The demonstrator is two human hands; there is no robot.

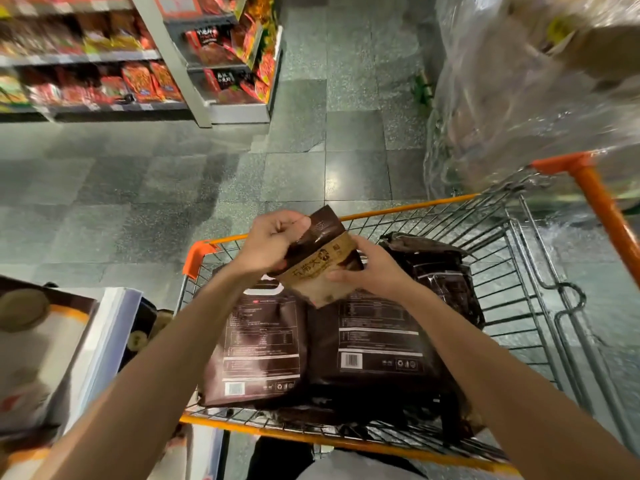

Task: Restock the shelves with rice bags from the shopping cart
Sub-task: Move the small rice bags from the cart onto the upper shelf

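Grey speckled floor tiles (173,188) are seen across the upper half of the view, and store shelves (104,57) packed with red packets are set at ten o'clock, blurred. At two o'clock a load wrapped in clear plastic (519,98) is seen, its contents too blurred to be told. An orange-rimmed wire shopping cart (408,207) is placed from the centre towards five o'clock. A small rice bag (322,268), dark brown with a tan band and a pale lower part, is held tilted above the cart at the centre of the view. Its dark top corner is gripped by the left hand (266,244), at nine o'clock of the bag, with the fingers curled tightly round it. Its lower side is held by the right hand (374,268), at three o'clock of the bag, with the fingers wrapped round the edge and the tips laid on the pale face. Beneath it, two large dark bags (263,344) are laid flat side by side in the cart, barcodes turned up, and a further dark bag (436,271) is lying against them towards three o'clock. White and dark boxes (52,341) are stacked at eight o'clock, beside the cart.
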